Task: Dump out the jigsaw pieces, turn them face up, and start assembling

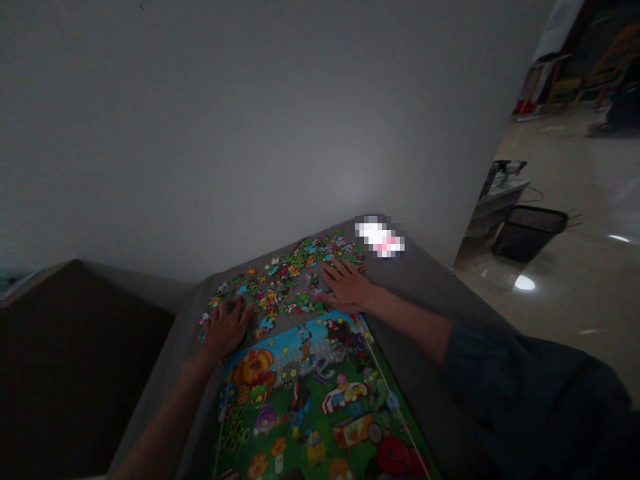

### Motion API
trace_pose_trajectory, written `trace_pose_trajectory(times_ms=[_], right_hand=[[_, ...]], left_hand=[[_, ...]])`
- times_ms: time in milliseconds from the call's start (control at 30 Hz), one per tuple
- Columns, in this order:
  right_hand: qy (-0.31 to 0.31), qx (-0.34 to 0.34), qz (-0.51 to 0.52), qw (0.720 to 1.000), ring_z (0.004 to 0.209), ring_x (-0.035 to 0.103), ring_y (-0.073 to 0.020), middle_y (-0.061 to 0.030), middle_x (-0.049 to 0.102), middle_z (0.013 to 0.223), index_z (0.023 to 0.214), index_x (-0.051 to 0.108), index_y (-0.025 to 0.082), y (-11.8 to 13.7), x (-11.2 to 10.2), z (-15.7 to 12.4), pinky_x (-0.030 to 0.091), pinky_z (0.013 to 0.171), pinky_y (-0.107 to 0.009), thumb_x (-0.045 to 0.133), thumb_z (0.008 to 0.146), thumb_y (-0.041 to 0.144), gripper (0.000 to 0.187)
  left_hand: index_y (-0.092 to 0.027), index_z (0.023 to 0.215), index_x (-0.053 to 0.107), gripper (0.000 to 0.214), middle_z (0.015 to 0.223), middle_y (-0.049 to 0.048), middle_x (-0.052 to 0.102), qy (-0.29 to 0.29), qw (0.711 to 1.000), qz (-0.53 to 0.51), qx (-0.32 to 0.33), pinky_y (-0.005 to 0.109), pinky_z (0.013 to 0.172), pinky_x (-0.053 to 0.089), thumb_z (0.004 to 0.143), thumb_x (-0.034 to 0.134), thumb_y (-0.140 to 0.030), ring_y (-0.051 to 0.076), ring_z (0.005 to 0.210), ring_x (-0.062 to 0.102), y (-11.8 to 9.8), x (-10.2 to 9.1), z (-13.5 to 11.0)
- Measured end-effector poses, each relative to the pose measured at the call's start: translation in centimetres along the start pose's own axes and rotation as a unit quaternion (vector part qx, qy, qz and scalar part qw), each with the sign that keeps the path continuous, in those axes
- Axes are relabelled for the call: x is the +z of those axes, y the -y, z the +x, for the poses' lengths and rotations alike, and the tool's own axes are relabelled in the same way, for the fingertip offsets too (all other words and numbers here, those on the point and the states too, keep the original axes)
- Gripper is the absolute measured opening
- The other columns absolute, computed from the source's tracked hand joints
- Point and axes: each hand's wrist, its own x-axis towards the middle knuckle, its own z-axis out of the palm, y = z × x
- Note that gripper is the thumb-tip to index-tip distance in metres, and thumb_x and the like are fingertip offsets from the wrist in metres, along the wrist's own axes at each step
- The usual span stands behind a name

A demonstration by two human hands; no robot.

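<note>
Resting both open hands (226,328) (347,287) on puzzle pcs (285,283)

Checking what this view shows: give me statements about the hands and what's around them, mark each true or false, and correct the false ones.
The right hand rests palm down at the edge of the loose puzzle pieces. True.

The left hand is lifting the puzzle picture off the surface. False: the picture lies flat, and the hand rests beside its top corner.

The right sleeve is white. False: it is dark.

A black mesh wastebasket stands on the floor at the right. True.
</note>
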Motion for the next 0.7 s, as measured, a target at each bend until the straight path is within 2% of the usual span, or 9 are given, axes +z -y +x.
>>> trace_pose_trajectory(times_ms=[133,200,267,333,400,467,567,700], right_hand=[[-0.009,0.014,0.004,1.000,0.157,0.014,-0.0353,-0.0122,0.036,0.165,0.159,0.036,0.019,-0.3,-0.2,0.4,0.011,0.127,-0.058,0.006,0.093,0.080,0.095],[-0.011,0.017,0.010,1.000,0.157,0.014,-0.0343,-0.0114,0.035,0.165,0.161,0.031,0.021,-0.5,-0.6,0.5,0.008,0.128,-0.058,0.006,0.092,0.081,0.095],[-0.008,0.019,0.018,1.000,0.158,0.014,-0.0328,-0.0106,0.032,0.167,0.163,0.026,0.022,-0.7,-1.4,0.4,0.007,0.128,-0.056,0.005,0.091,0.082,0.096],[0.002,0.024,0.027,0.999,0.158,0.013,-0.0324,-0.0113,0.026,0.169,0.164,0.023,0.021,-1.0,-2.2,0.0,0.010,0.128,-0.056,0.004,0.091,0.082,0.097],[0.018,0.027,0.033,0.999,0.158,0.011,-0.0328,-0.0128,0.018,0.170,0.164,0.021,0.018,-1.2,-2.9,-0.7,0.013,0.127,-0.056,0.006,0.091,0.082,0.098],[0.039,0.026,0.034,0.998,0.158,0.009,-0.0329,-0.0128,0.013,0.171,0.164,0.022,0.017,-1.3,-3.1,-1.6,0.013,0.127,-0.057,0.010,0.091,0.083,0.098],[0.066,0.026,0.031,0.997,0.158,0.011,-0.0338,-0.0127,0.018,0.170,0.162,0.029,0.018,-1.2,-2.4,-2.5,0.013,0.127,-0.058,0.015,0.094,0.081,0.094],[0.064,0.017,0.026,0.997,0.158,0.010,-0.0344,-0.0130,0.018,0.169,0.162,0.029,0.016,-0.3,-1.0,-2.1,0.008,0.127,-0.059,0.015,0.096,0.078,0.091]], left_hand=[[-0.010,0.147,0.047,0.066,0.148,0.0250,0.050,-0.003,1.000,-0.001,0.007,0.066,0.105,0.040,0.101,0.023,-0.049,0.044,0.135,0.049,0.2,-1.0,-0.4],[-0.008,0.149,0.045,0.067,0.152,0.0272,0.046,-0.008,1.000,-0.002,0.027,0.070,0.106,0.038,0.101,0.024,-0.049,0.047,0.140,0.044,-0.6,-1.7,-1.0],[-0.011,0.152,0.044,0.064,0.159,0.0231,0.041,-0.005,0.997,-0.011,0.079,0.067,0.111,0.035,0.103,0.022,-0.047,0.042,0.146,0.038,-2.3,-2.1,-1.9],[-0.019,0.156,0.040,0.061,0.166,0.0124,0.032,0.013,0.987,-0.029,0.160,0.054,0.120,0.032,0.105,0.021,-0.049,0.032,0.152,0.032,-4.8,-2.4,-3.2],[-0.027,0.160,0.032,0.064,0.170,0.0030,0.025,0.042,0.970,-0.047,0.234,0.043,0.125,0.026,0.105,0.025,-0.058,0.024,0.155,0.027,-7.6,-2.5,-4.4],[-0.025,0.163,0.024,0.068,0.170,0.0034,0.022,0.068,0.955,-0.062,0.283,0.045,0.126,0.022,0.105,0.021,-0.061,0.023,0.156,0.023,-9.7,-2.4,-5.1],[-0.021,0.163,0.022,0.072,0.169,0.0068,0.022,0.078,0.951,-0.070,0.291,0.050,0.126,0.021,0.105,0.015,-0.063,0.025,0.157,0.021,-11.1,-2.2,-4.8],[-0.017,0.163,0.024,0.073,0.169,0.0092,0.021,0.072,0.959,-0.069,0.266,0.055,0.125,0.018,0.105,0.014,-0.062,0.029,0.158,0.015,-11.1,-1.8,-2.9]])
